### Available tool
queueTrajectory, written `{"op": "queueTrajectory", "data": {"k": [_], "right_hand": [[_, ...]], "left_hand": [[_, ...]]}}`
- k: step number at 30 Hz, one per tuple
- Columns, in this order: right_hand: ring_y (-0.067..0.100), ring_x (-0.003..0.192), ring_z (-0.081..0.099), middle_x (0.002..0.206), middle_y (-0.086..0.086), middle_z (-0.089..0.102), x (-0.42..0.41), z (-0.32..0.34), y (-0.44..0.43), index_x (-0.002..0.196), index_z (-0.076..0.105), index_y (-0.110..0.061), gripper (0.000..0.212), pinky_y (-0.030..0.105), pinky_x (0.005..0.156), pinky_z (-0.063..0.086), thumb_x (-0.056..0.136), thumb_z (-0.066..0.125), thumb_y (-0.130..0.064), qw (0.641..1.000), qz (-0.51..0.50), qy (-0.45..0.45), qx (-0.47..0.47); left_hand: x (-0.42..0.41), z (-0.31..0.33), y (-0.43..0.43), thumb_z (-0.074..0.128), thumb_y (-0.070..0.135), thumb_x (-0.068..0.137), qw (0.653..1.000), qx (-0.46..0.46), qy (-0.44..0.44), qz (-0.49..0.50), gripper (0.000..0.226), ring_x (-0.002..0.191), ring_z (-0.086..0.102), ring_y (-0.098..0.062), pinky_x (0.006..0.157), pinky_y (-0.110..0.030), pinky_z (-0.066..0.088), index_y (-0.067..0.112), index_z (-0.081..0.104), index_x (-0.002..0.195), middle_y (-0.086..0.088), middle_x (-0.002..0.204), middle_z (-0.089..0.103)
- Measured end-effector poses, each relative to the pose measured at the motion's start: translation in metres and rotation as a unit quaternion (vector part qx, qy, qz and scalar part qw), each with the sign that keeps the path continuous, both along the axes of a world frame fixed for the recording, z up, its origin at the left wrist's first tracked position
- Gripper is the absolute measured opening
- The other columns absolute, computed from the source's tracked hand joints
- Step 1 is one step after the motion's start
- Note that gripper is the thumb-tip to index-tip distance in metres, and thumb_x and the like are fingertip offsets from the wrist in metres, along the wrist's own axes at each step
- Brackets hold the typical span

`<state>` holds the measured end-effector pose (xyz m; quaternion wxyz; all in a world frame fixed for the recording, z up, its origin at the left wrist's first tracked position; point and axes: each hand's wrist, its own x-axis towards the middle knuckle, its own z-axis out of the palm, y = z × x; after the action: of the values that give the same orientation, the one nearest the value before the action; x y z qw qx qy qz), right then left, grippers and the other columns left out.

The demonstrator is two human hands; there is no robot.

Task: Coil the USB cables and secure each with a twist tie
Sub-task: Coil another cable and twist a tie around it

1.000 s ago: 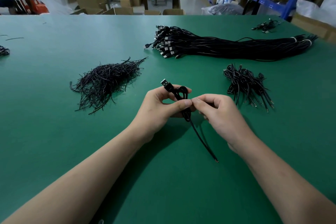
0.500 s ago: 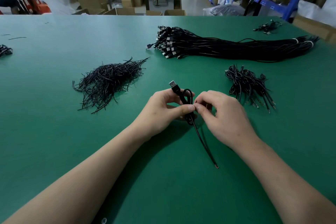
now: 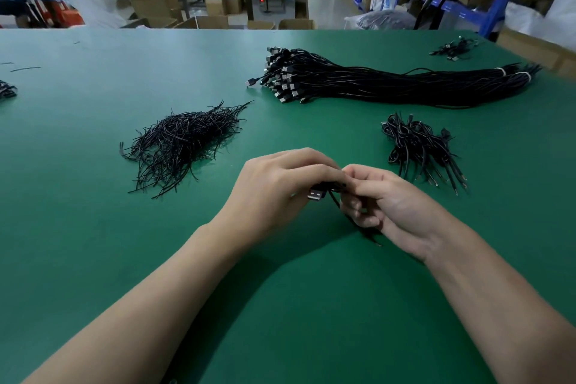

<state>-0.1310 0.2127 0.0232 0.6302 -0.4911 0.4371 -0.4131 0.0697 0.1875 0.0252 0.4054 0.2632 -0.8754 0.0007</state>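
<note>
Left hand (image 3: pixel 277 196) and right hand (image 3: pixel 396 209) pinch a thin black USB cable (image 3: pixel 334 200) — flat metal plug (image 3: pixel 316 195) showing.

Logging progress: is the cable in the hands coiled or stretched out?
Coiled, it seems: left hand and right hand hold the cable bunched between them, only USB plug and short tail showing.

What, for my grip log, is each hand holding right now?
Left hand: closed around the coiled cable.
Right hand: pinching the same cable, right beside the left hand.
</note>
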Motion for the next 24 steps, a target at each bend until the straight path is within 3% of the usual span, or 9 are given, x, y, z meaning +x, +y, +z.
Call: {"op": "queueTrajectory", "data": {"k": [2, 4, 8, 10, 12, 14, 17, 20, 24], "right_hand": [[0.006, 0.052, 0.043, 0.059, -0.004, 0.05, 0.002, -0.001, -0.001, 0.075, 0.061, -0.022, 0.028, 0.013, 0.042, 0.025, 0.101, 0.054, -0.012, 0.995, -0.049, 0.053, -0.067], [0.006, 0.055, 0.048, 0.06, -0.005, 0.053, 0.006, 0.0, -0.001, 0.076, 0.06, -0.02, 0.026, 0.015, 0.049, 0.036, 0.102, 0.056, -0.014, 0.972, -0.108, 0.127, -0.167], [0.019, 0.063, 0.058, 0.063, -0.002, 0.06, 0.01, 0.0, 0.001, 0.079, 0.061, -0.022, 0.022, 0.049, 0.064, 0.052, 0.101, 0.059, -0.019, 0.913, -0.155, 0.227, -0.301], [0.022, 0.063, 0.06, 0.065, -0.003, 0.061, 0.013, -0.001, 0.004, 0.08, 0.062, -0.025, 0.02, 0.052, 0.062, 0.053, 0.1, 0.06, -0.02, 0.898, -0.157, 0.242, -0.331], [0.016, 0.059, 0.057, 0.066, -0.005, 0.061, 0.015, -0.002, 0.006, 0.083, 0.062, -0.026, 0.017, 0.041, 0.052, 0.049, 0.099, 0.061, -0.022, 0.873, -0.154, 0.277, -0.37], [0.014, 0.056, 0.05, 0.066, -0.006, 0.058, 0.016, -0.003, 0.007, 0.086, 0.062, -0.026, 0.013, 0.025, 0.049, 0.034, 0.099, 0.062, -0.023, 0.837, -0.156, 0.333, -0.406], [0.01, 0.052, 0.043, 0.064, -0.007, 0.053, 0.014, -0.002, 0.007, 0.086, 0.061, -0.025, 0.013, 0.018, 0.051, 0.024, 0.099, 0.061, -0.025, 0.814, -0.163, 0.373, -0.414], [0.006, 0.054, 0.04, 0.061, -0.01, 0.05, 0.014, -0.002, 0.005, 0.081, 0.061, -0.022, 0.017, 0.018, 0.053, 0.028, 0.098, 0.061, -0.024, 0.867, -0.147, 0.3, -0.37], [0.016, 0.055, 0.029, 0.058, -0.002, 0.037, 0.012, -0.001, 0.002, 0.085, 0.056, 0.0, 0.023, 0.039, 0.053, 0.022, 0.102, 0.056, -0.014, 0.969, -0.074, 0.1, -0.212]], "left_hand": [[0.001, -0.001, -0.003, 0.062, -0.016, 0.086, 0.999, 0.028, 0.018, -0.002, 0.05, 0.105, 0.064, -0.018, 0.087, -0.028, 0.05, 0.021, 0.077, 0.115, 0.003, 0.118, 0.069], [0.001, -0.003, -0.004, 0.058, -0.012, 0.092, 0.981, 0.154, 0.114, -0.003, 0.043, 0.104, 0.063, -0.014, 0.086, -0.021, 0.045, 0.016, 0.075, 0.119, 0.0, 0.117, 0.068], [-0.001, 0.001, -0.001, 0.052, 0.032, 0.102, 0.846, 0.428, 0.317, -0.016, 0.029, 0.067, 0.061, -0.018, 0.06, -0.029, 0.046, 0.017, 0.077, 0.102, 0.002, 0.081, 0.067], [0.0, 0.002, -0.002, 0.053, 0.051, 0.1, 0.802, 0.514, 0.303, -0.009, 0.042, 0.057, 0.057, -0.02, 0.053, -0.028, 0.044, 0.018, 0.076, 0.085, -0.001, 0.071, 0.063], [0.001, 0.002, -0.002, 0.056, 0.061, 0.094, 0.791, 0.562, 0.24, -0.013, 0.05, 0.054, 0.055, -0.019, 0.05, -0.023, 0.043, 0.017, 0.073, 0.078, -0.006, 0.07, 0.064], [0.002, 0.002, -0.001, 0.063, 0.055, 0.089, 0.795, 0.567, 0.211, -0.041, 0.04, 0.057, 0.056, -0.016, 0.051, -0.021, 0.044, 0.018, 0.076, 0.078, -0.006, 0.074, 0.068], [0.001, 0.001, -0.002, 0.075, 0.038, 0.087, 0.826, 0.512, 0.229, -0.055, 0.017, 0.06, 0.055, -0.005, 0.054, -0.02, 0.043, 0.022, 0.077, 0.079, 0.005, 0.07, 0.067], [-0.001, 0.0, -0.002, 0.081, 0.033, 0.079, 0.878, 0.412, 0.239, -0.04, 0.012, 0.069, 0.058, -0.005, 0.057, -0.018, 0.041, 0.024, 0.08, 0.087, 0.004, 0.078, 0.071], [-0.001, -0.002, -0.003, 0.085, 0.026, 0.079, 0.969, 0.176, 0.173, 0.009, 0.017, 0.066, 0.052, -0.014, 0.058, -0.024, 0.038, 0.022, 0.082, 0.095, 0.0, 0.078, 0.061]]}}
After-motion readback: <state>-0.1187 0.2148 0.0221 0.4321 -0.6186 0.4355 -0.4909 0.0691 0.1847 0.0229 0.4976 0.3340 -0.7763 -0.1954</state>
